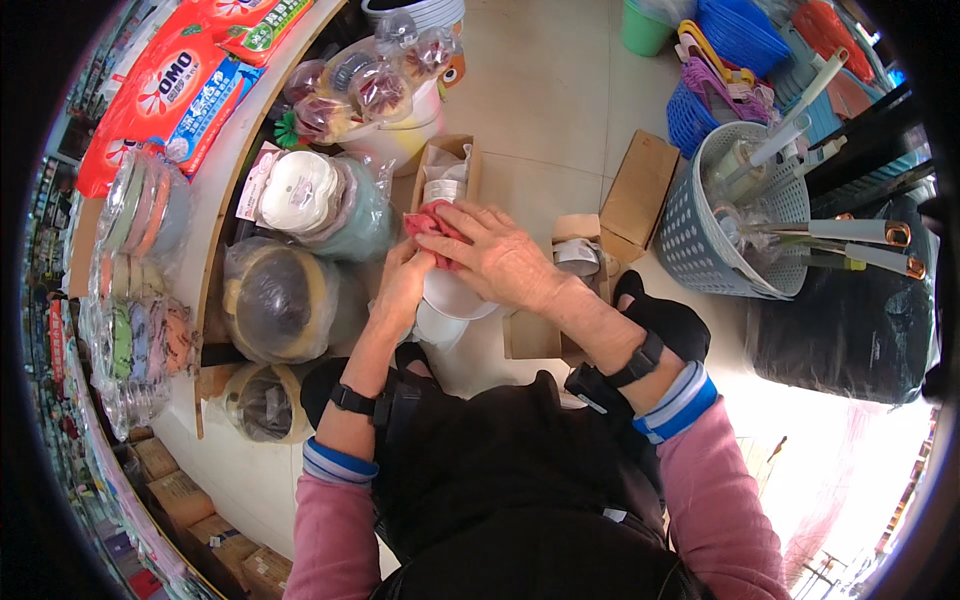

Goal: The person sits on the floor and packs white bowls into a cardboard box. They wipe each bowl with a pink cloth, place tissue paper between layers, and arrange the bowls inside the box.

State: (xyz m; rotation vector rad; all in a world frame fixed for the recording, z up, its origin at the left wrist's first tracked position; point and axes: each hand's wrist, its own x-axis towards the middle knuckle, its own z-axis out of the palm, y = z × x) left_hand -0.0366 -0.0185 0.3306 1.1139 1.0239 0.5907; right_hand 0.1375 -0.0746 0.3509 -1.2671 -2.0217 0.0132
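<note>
My right hand [505, 262] lies over a bunched red cloth [424, 226], its fingers closed down on it. From the other side my left hand [402, 287] grips the same cloth, its fingertips partly hidden. Just below my right hand is a white round bowl-like piece [455, 297]; the hands cover part of it, and I cannot tell which hand bears it. Beyond my hands an open cardboard box [478, 160] holds white ware [444, 190] and a plastic wrapping. To the right of my hands, a second open box [532, 335] has a white round piece [577, 254] in it.
Plastic-wrapped tubs [275, 300] and white flower-shaped dishes [300, 190] crowd the left shelf edge. A pail of wrapped goods [405, 130] stands at the far left. On the right are a brown carton [640, 195] and a grey perforated basket [705, 235] with long-handled brushes.
</note>
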